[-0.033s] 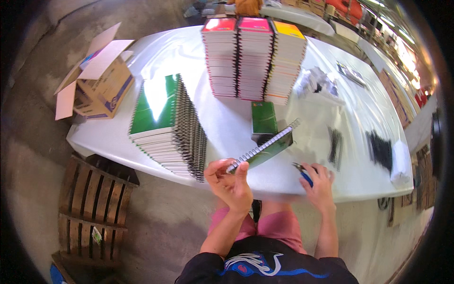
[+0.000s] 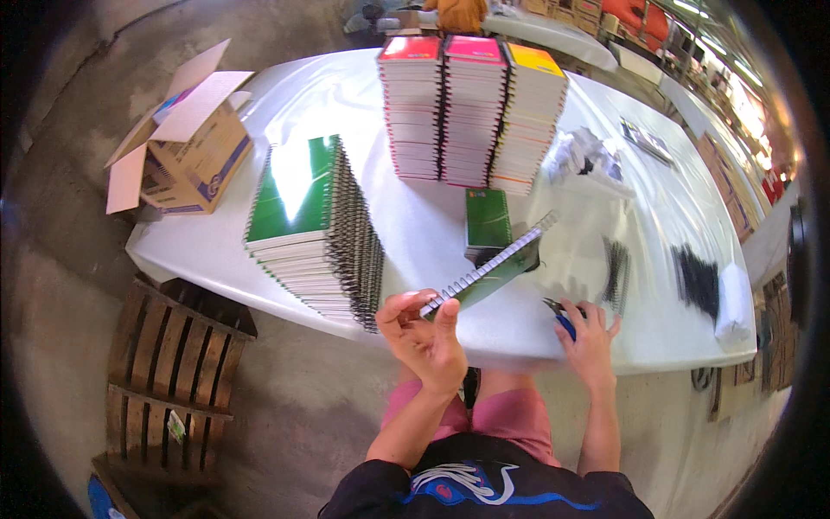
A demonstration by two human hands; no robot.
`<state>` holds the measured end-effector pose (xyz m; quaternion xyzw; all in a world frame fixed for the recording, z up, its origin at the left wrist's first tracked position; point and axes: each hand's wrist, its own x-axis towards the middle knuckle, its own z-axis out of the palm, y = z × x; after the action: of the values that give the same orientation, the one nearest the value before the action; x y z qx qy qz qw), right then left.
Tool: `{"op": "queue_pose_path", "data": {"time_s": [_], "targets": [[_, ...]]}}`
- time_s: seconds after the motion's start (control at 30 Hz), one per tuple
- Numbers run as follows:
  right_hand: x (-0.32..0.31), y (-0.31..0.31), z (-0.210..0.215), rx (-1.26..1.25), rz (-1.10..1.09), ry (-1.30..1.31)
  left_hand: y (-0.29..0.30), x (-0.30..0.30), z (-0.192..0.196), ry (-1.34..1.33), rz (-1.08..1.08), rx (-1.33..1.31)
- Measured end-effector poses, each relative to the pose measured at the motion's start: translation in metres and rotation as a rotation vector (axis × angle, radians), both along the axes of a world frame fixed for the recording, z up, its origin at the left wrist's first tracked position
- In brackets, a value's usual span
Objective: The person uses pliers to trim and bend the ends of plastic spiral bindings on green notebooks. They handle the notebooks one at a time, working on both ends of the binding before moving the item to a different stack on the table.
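My left hand [image 2: 428, 342] pinches the lower end of a green spiral notebook [image 2: 493, 278], tilted above the table with its wire spine up. Under my right hand [image 2: 590, 339], near the table's front edge, are pliers with blue handles [image 2: 564, 324]; thumb and fingers hold them, some fingers stretched out. Beyond the held notebook lies a small stack of green notebooks [image 2: 488, 216]. A tall stack of green spiral notebooks [image 2: 320, 233] stands to the left of my left hand. Black wire spirals [image 2: 616, 272] lie past my right hand.
Tall red, pink and yellow notebook stacks [image 2: 471, 112] stand at the back. An open cardboard box [image 2: 194, 164] sits at the left. More black spirals [image 2: 694, 278], a white roll [image 2: 734, 303] and crumpled plastic [image 2: 588, 160] lie right. A wooden pallet [image 2: 169, 372] is on the floor.
The view has shifted slightly, so the table's things appear a little farther right. The fingers of my right hand have spread slightly over the pliers. My left hand keeps its hold on the notebook.
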<state>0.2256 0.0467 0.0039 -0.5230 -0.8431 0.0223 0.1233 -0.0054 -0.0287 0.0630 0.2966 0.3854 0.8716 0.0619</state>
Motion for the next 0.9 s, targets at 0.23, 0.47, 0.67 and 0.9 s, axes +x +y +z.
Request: {"op": "queue_pose_path", "data": {"time_s": [0.23,0.47,0.67,0.9], "targets": [[-0.091,-0.011,0.133,0.036,0.484,1.024,-0.046,-0.015,0.052,0.034,-0.009,0.193],[-0.178,-0.013,0.225,-0.434,0.931,1.255,-0.078,-0.053,0.105,0.173,0.088,0.208],[-0.295,0.025,0.244,-0.548,0.936,1.320,-0.053,-0.149,0.132,0.341,0.466,-0.008],[-0.340,0.039,0.206,-0.571,0.750,1.391,-0.038,-0.171,0.099,0.281,0.372,-0.161]]}}
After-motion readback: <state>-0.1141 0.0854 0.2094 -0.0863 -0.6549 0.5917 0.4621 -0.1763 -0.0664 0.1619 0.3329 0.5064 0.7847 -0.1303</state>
